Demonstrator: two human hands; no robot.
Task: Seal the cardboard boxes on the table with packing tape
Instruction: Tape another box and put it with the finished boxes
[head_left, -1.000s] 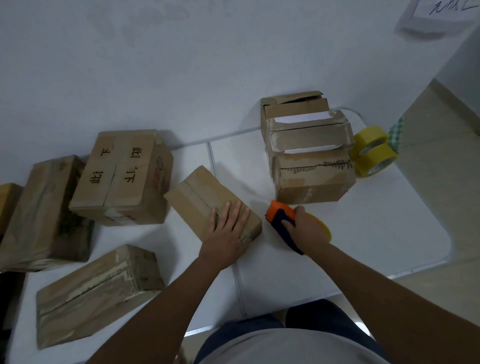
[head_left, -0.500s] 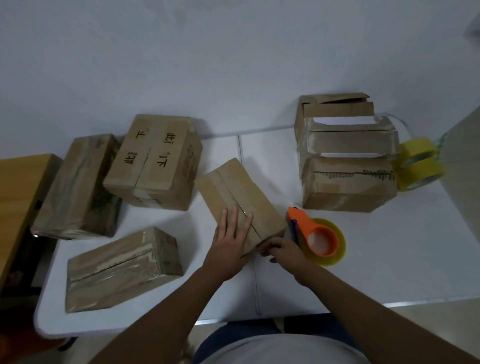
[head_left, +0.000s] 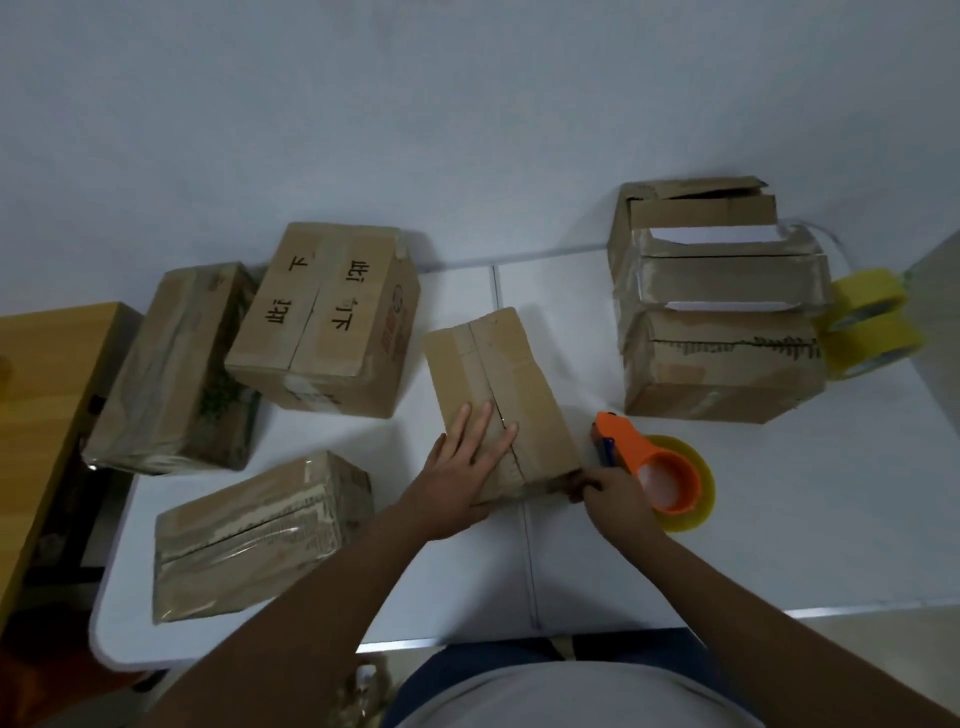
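Note:
A small cardboard box (head_left: 498, 374) lies mid-table with its centre seam running away from me. My left hand (head_left: 467, 462) rests flat on its near end, fingers straight across the seam. Fingers curled, my right hand (head_left: 615, 493) grips the box's near right corner. An orange tape dispenser (head_left: 660, 467) with a yellow roll lies on the white table (head_left: 779, 519), just right of that hand and not held.
Three more boxes sit to the left: a printed one (head_left: 322, 322), a taped one (head_left: 176, 369) and a taped one near the front edge (head_left: 260, 535). At the back right stands a stack of boxes (head_left: 722, 374) beside two yellow tape rolls (head_left: 872, 322). A wooden surface (head_left: 41, 405) adjoins the table's left side.
My right hand put the dispenser down on the table and went to the small box's near right corner. The left hand stayed flat on the box.

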